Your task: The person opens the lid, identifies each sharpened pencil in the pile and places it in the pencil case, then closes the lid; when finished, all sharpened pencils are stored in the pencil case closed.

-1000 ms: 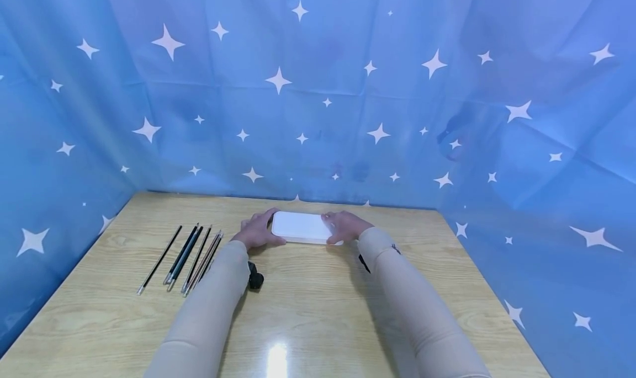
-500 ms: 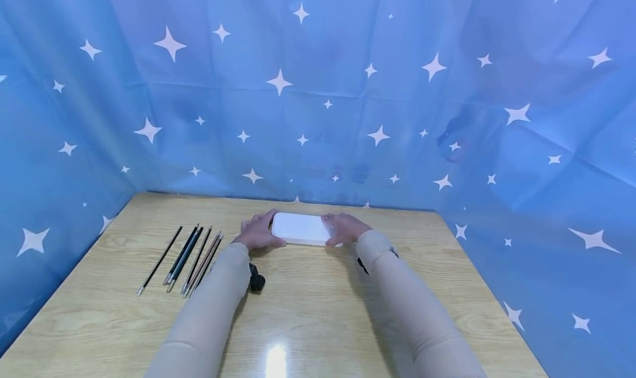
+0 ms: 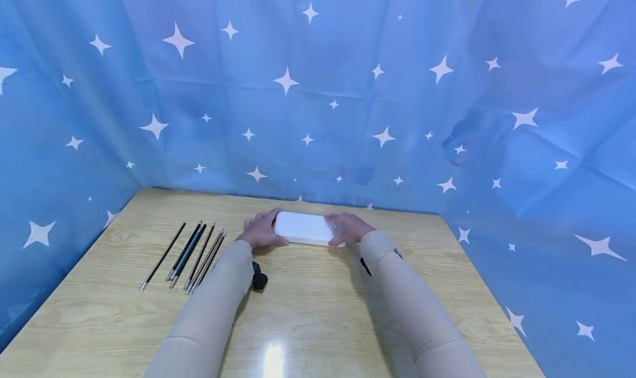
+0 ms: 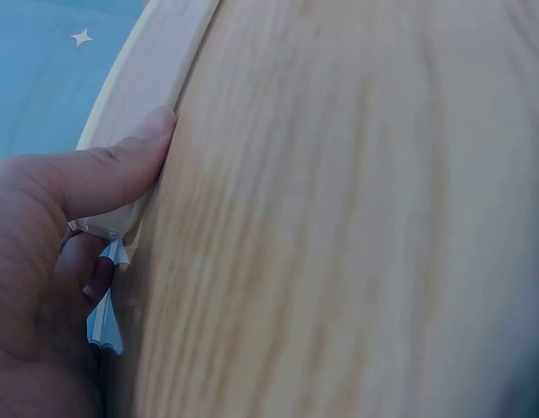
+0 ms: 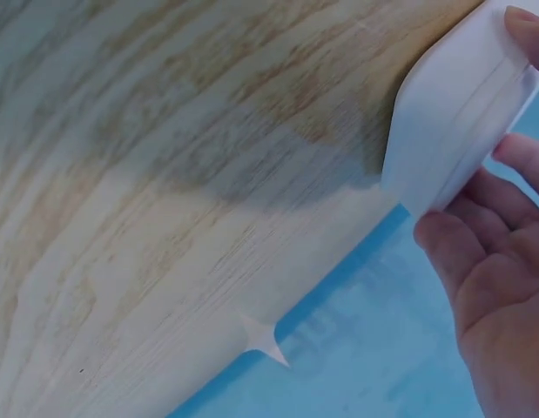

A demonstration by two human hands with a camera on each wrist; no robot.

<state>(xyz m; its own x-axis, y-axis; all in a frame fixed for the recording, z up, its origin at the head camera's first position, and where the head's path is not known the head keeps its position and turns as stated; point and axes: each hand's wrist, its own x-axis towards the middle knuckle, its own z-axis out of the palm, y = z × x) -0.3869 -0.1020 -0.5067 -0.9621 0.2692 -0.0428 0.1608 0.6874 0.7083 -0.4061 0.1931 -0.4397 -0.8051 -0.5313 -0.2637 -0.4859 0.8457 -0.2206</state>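
A long white box (image 3: pixel 302 227) with rounded corners lies near the back edge of the table, its plain top facing up. My left hand (image 3: pixel 261 230) grips its left end, thumb on the near side and fingers round the far side. In the left wrist view the left thumb (image 4: pixel 121 165) presses flat along the box's side wall (image 4: pixel 151 78). At the other end, my right hand (image 3: pixel 350 228) holds the box between thumb and fingers. The right wrist view has several fingertips (image 5: pixel 439 231) at the edge of the white end wall (image 5: pixel 443 113).
Several pencils (image 3: pixel 185 254), dark and brownish, lie side by side on the left of the wooden table (image 3: pixel 308 312), close to the left sleeve (image 3: pixel 213 306). A blue curtain with white stars (image 3: pixel 343 91) hangs behind the table's back edge.
The head view has shifted slightly, so the scene sits a little further right. Both hands and the white box keep their places on the table.
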